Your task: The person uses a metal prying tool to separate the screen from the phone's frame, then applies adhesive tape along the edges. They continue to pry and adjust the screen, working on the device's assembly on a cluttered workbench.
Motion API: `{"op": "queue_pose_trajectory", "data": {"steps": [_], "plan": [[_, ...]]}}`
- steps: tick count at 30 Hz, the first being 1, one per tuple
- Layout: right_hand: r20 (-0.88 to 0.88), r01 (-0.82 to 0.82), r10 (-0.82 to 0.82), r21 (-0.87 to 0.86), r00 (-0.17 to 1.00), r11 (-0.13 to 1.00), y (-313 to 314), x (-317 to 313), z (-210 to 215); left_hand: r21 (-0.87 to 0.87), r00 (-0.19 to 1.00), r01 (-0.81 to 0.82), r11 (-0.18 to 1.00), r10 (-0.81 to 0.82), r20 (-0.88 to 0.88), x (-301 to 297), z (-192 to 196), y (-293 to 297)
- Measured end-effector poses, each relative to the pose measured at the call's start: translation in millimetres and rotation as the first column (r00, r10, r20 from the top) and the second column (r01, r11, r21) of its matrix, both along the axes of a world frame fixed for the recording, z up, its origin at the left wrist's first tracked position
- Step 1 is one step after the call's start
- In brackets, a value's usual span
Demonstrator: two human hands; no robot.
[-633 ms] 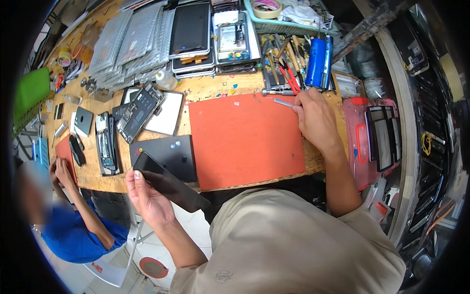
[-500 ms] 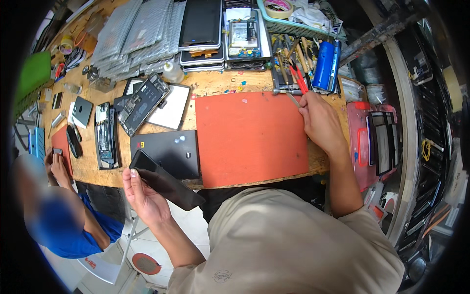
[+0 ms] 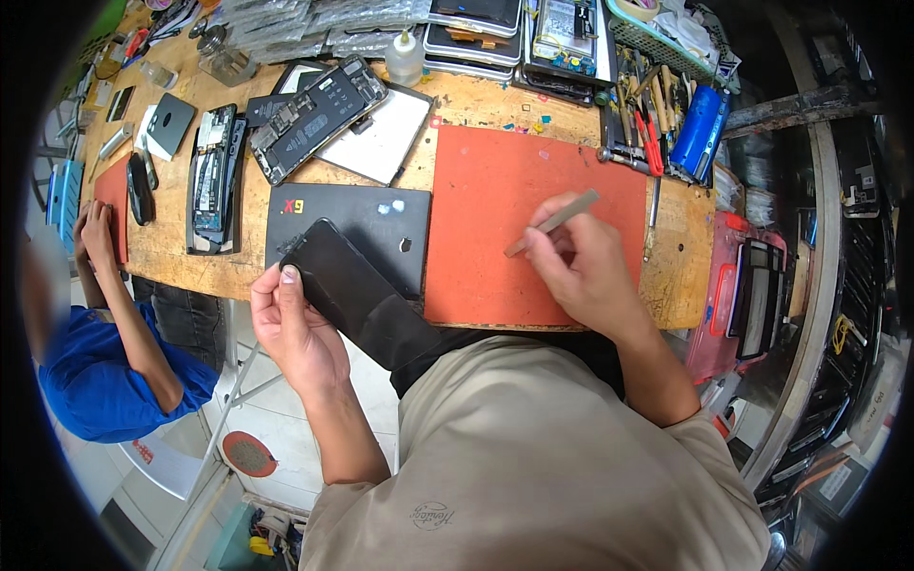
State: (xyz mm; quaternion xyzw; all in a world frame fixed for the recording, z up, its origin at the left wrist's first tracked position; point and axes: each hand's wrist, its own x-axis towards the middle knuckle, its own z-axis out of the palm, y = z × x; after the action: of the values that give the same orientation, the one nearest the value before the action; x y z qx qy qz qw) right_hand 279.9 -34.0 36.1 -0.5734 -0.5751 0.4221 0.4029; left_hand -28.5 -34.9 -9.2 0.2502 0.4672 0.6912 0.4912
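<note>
My left hand (image 3: pixel 303 333) pinches one corner of a black phone screen panel (image 3: pixel 345 281), which slants down to the right past the table's front edge. Over the orange-red mat (image 3: pixel 476 219), my right hand (image 3: pixel 595 276) is closed on a thin, flat metal blade (image 3: pixel 574 207); its lower end points left, toward the mat. Screen and blade are apart. A flat black box (image 3: pixel 405 214) lies beside the mat, partly behind the screen.
Opened phones (image 3: pixel 319 119) and a white-faced panel (image 3: pixel 381 143) lie left of the mat. A squeeze bottle (image 3: pixel 405 62) stands behind them. Hand tools (image 3: pixel 647 105) and a blue cylinder (image 3: pixel 700 128) sit at the back right. A co-worker's hands (image 3: pixel 93 228) are at the far left.
My right hand has come from the tools at the back right to over the mat, bringing the blade. The screen stays in my left hand, and the view has shifted.
</note>
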Motion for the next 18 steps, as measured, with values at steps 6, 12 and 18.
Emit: {"op": "queue_pose_trajectory", "data": {"steps": [6,12,18], "plan": [[-0.368,0.0,-0.01,-0.026,0.93,1.0,19.4,-46.6,-7.9,0.038,0.995,-0.044,0.998,0.047,-0.087,3.6,-9.0,-6.4],[-0.318,-0.004,-0.006,-0.03,0.948,1.0,35.6,-77.8,-25.9,0.028,0.996,-0.053,0.998,0.055,-0.076,5.7,-15.0,-7.4],[-0.447,0.042,-0.07,-0.072,0.892,0.997,35.3,-82.6,-14.7,0.021,0.993,-0.076,0.997,0.078,-0.093,9.7,-13.9,-6.9]]}}
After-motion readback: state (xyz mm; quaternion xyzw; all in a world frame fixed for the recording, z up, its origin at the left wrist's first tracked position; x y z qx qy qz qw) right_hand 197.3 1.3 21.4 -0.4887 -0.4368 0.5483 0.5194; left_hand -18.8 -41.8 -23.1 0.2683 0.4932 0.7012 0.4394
